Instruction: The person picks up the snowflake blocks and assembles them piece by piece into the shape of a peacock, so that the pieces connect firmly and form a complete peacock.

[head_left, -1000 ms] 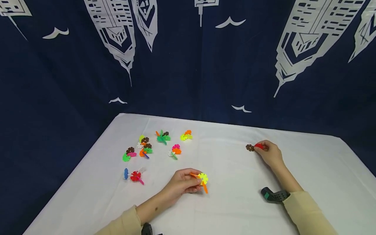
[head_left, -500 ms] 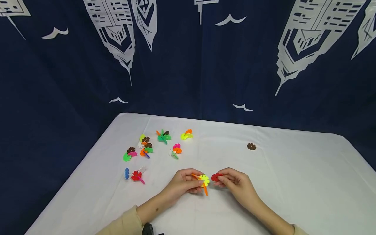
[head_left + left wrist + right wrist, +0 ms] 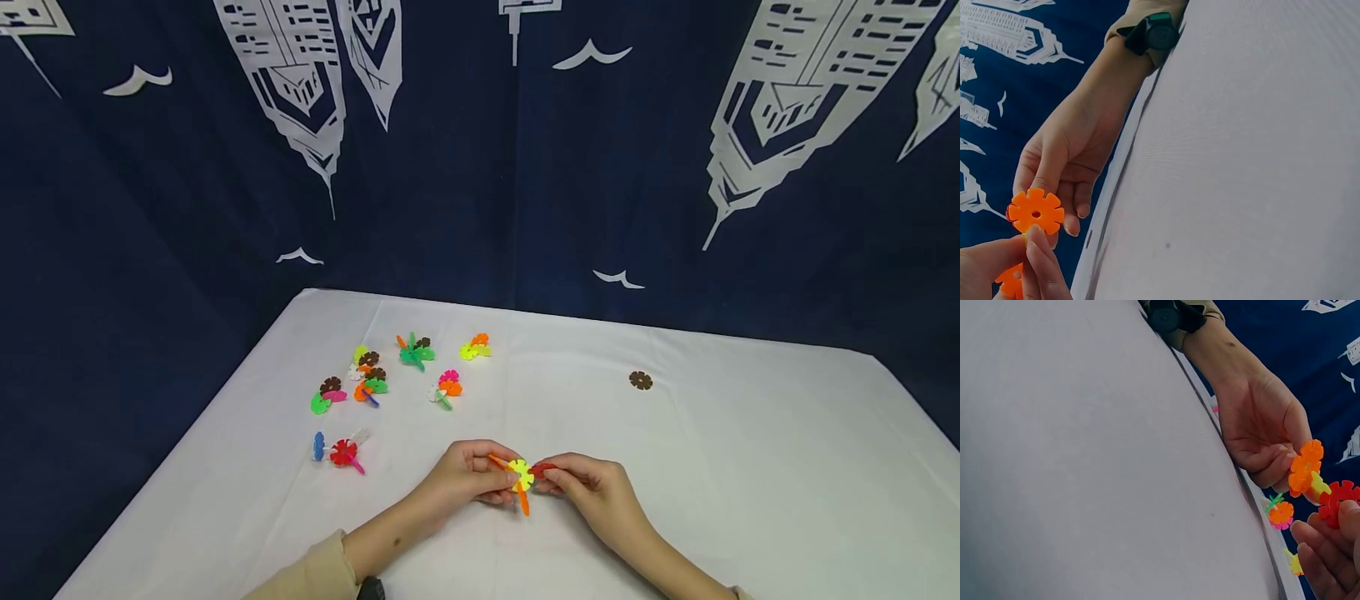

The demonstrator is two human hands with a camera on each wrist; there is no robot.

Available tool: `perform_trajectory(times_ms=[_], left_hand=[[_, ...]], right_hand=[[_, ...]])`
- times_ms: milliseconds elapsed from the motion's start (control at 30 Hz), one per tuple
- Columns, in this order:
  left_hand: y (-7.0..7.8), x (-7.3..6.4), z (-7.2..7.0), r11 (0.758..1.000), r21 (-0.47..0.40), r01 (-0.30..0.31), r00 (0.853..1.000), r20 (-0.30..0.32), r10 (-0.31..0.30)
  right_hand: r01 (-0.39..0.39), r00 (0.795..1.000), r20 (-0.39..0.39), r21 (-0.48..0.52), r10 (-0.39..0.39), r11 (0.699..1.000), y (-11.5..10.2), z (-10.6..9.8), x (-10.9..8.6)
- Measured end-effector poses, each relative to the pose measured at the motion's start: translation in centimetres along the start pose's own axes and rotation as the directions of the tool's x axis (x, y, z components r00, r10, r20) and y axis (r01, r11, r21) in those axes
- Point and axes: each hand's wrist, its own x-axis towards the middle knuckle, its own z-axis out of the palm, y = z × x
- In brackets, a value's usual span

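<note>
- At the left of the frame, low on the white desk (image 3: 750, 467), we see a cluster of blue, red, pink and clear discs (image 3: 343, 452).
- Just above it, we find a green, pink and brown cluster (image 3: 321, 403).
- Next to the right, two more bunches lie close together, one with yellow, white and brown (image 3: 368, 359), the other with orange, green, brown and purple (image 3: 376, 387).
- Further right, near the desk's far edge, we have a mostly green cluster (image 3: 412, 357); below and right of it lies a pink, orange, white and green one (image 3: 450, 388).
- Right of those, a yellow and orange cluster (image 3: 470, 351) lies left of the frame's middle.
- At lower centre, our left hand (image 3: 474, 477) pinches a small assembly between thumb and bent fingers: a yellow disc (image 3: 522, 472) with two orange discs (image 3: 1037, 211) set into it.
- Against the yellow disc's right side we see a red disc (image 3: 1334, 503); we cannot tell how far it is slotted in.
- Right of that, our right hand (image 3: 591, 482) has thumb and fingertips closed on the red disc, its other fingers loosely bent.
- Right of centre, a single brown disc (image 3: 641, 381) lies apart on the desk.
</note>
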Motion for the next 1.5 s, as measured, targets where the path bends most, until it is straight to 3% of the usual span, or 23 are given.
perform_trajectory(times_ms=[400, 467, 567, 667, 767, 900, 1067, 1200, 1367, 1433, 1500], left_hand=[[0.5, 0.3, -0.1, 0.999, 0.008, 0.047, 0.999, -0.014, -0.047], [0.6, 0.3, -0.2, 0.999, 0.007, 0.04, 0.999, -0.014, -0.04], [0.6, 0.3, -0.2, 0.999, -0.007, 0.041, 0.999, -0.028, -0.041], [0.4, 0.1, -0.3, 0.999, -0.034, 0.024, 0.997, -0.07, -0.026], [0.3, 0.1, -0.5, 0.998, -0.065, -0.002, 0.994, -0.113, -0.006], [0.1, 0.0, -0.7, 0.996, -0.092, 0.0, 0.992, -0.127, -0.012], [-0.4, -0.2, -0.8, 0.994, -0.11, -0.001, 0.999, -0.053, -0.005], [-0.6, -0.2, -0.9, 0.996, -0.088, -0.005, 1.0, -0.009, 0.004], [-0.5, 0.0, -1.1, 1.0, 0.017, 0.009, 1.0, -0.007, -0.009], [-0.4, 0.1, -1.3, 0.995, 0.097, -0.004, 1.0, -0.015, 0.006], [-0.3, 0.2, -1.6, 0.98, 0.195, -0.032, 0.999, -0.028, 0.038]], right_hand=[[0.148, 0.989, -0.011, -0.118, -0.15, 0.982, 0.3, 0.7, 0.4], [0.151, 0.988, -0.013, -0.122, -0.153, 0.981, 0.3, 0.7, 0.5], [0.12, 0.992, 0.005, -0.223, -0.122, 0.967, -0.1, 0.2, 0.9], [0.07, 0.997, 0.001, -0.382, -0.075, 0.921, -0.5, -1.8, 1.9], [-0.027, 0.994, -0.108, -0.514, -0.034, 0.857, 0.0, -5.2, 3.3], [-0.247, 0.946, -0.32, -0.592, 0.057, 0.767, 2.2, -9.8, 4.4], [-0.445, 0.881, -0.425, -0.598, 0.208, 0.666, 5.1, -12.6, 4.6], [-0.513, 0.844, -0.478, -0.585, 0.244, 0.628, 6.2, -13.4, 5.0], [-0.535, 0.841, -0.456, -0.629, 0.29, 0.564, 6.2, -13.6, 5.5], [-0.532, 0.844, -0.45, -0.631, 0.292, 0.565, 6.1, -13.5, 5.5], [-0.509, 0.856, -0.442, -0.626, 0.269, 0.591, 5.8, -13.2, 5.1]])
